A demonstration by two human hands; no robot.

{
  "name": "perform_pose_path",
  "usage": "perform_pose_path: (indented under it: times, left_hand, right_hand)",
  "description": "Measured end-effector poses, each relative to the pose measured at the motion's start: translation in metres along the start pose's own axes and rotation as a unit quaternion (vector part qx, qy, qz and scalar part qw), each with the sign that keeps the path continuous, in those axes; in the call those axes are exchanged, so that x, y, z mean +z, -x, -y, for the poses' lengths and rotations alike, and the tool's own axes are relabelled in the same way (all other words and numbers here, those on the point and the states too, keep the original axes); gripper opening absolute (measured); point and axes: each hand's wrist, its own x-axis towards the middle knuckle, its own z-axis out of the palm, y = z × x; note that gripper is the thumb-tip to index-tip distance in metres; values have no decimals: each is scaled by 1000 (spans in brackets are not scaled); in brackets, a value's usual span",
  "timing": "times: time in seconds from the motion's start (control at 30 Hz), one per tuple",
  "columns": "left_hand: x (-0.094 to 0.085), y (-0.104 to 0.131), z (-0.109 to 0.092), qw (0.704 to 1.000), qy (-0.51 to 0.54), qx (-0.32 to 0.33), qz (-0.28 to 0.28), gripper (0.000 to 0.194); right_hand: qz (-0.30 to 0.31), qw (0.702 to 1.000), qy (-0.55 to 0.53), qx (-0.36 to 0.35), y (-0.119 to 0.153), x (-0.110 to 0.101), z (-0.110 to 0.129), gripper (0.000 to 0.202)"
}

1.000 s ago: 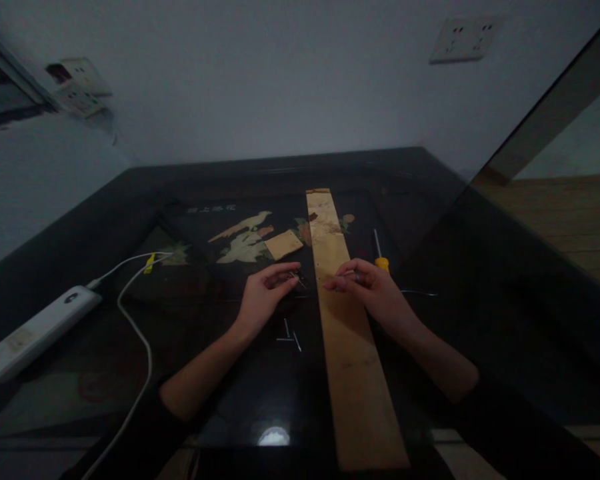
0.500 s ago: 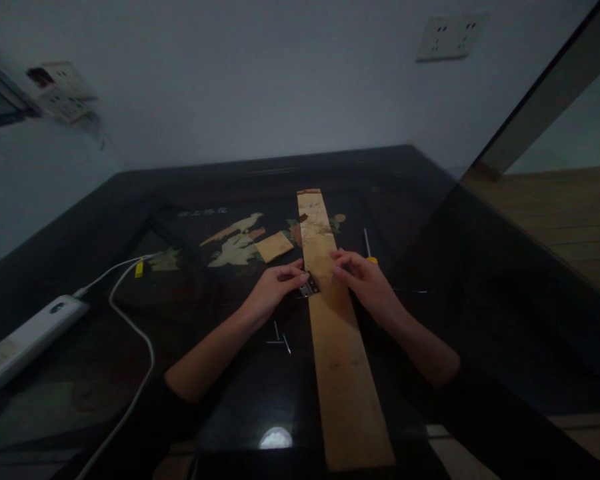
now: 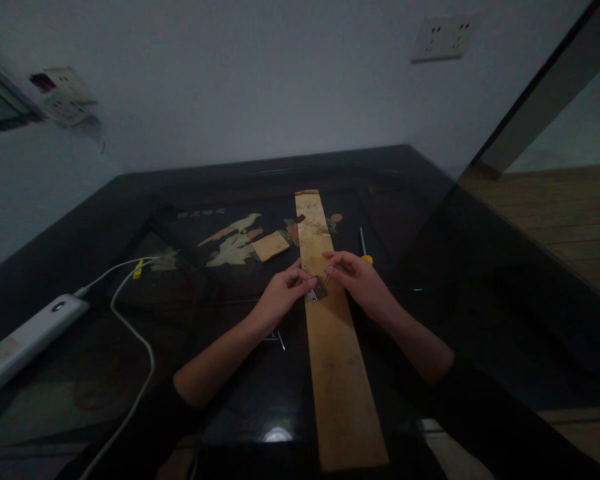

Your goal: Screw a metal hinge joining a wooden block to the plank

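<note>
A long wooden board [image 3: 340, 373] lies lengthwise on the dark glossy table [image 3: 230, 413]. My left hand [image 3: 285, 293] pinches a small metal hinge [image 3: 317, 291] over the board's left part, near its middle. Just to the right, my right hand [image 3: 357, 277] hovers over the board with thumb and fingers pinched; a thin, small item seems to be between them, too faint to name. Beyond my right hand lies a screwdriver [image 3: 364, 248] with a yellow handle, partly hidden. A few screws or nails [image 3: 281, 341] rest by my left forearm, which partly covers them.
A small wooden square [image 3: 271, 247] lies left of the board. At the left are a white power strip [image 3: 35, 340] and a white cable [image 3: 147, 347] with a yellow tag [image 3: 138, 269]. The wall [image 3: 260, 80] rises behind the table.
My left hand has moved right, bringing the hinge further onto the board. My right hand has shifted slightly left, closer to the hinge. My left forearm now covers part of the screws or nails.
</note>
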Motion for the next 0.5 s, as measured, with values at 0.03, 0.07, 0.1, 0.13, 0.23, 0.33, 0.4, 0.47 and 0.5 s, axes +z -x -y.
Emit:
perform_pose_path:
  times: [0.03, 0.07, 0.1, 0.13, 0.23, 0.33, 0.4, 0.47, 0.5]
  left_hand:
    - [1, 2, -1, 1000, -1, -2, 1, 14]
    - [3, 4, -2, 1000, -4, -5, 3, 14]
    - [4, 6, -4, 1000, -9, -8, 5, 14]
    - [5, 8, -5, 1000, -14, -10, 9, 14]
    - [3, 14, -8, 999, -28, -17, 26, 15]
    - [-7, 14, -9, 998, -49, -33, 15, 14]
    - [-16, 10, -10, 997, -63, -35, -18, 15]
    - [-25, 2, -10, 996, -70, -31, -45, 18]
    - [-28, -2, -11, 996, -74, -34, -47, 19]
  right_hand:
    - [2, 1000, 6, 1, 0, -1, 2, 14]
    - [5, 1000, 14, 1, 1, -3, 4, 14]
    - [9, 1000, 22, 0, 2, -4, 7, 14]
    - [12, 999, 30, -2, 3, -5, 10, 14]
    - [19, 998, 55, -9, 5, -8, 18, 12]
    - [23, 997, 73, -12, 6, -9, 22, 13]
    - [20, 996, 82, -12, 6, -9, 23, 13]
    - [11, 995, 94, -16, 6, -8, 23, 13]
    - [7, 995, 98, -19, 5, -7, 23, 12]
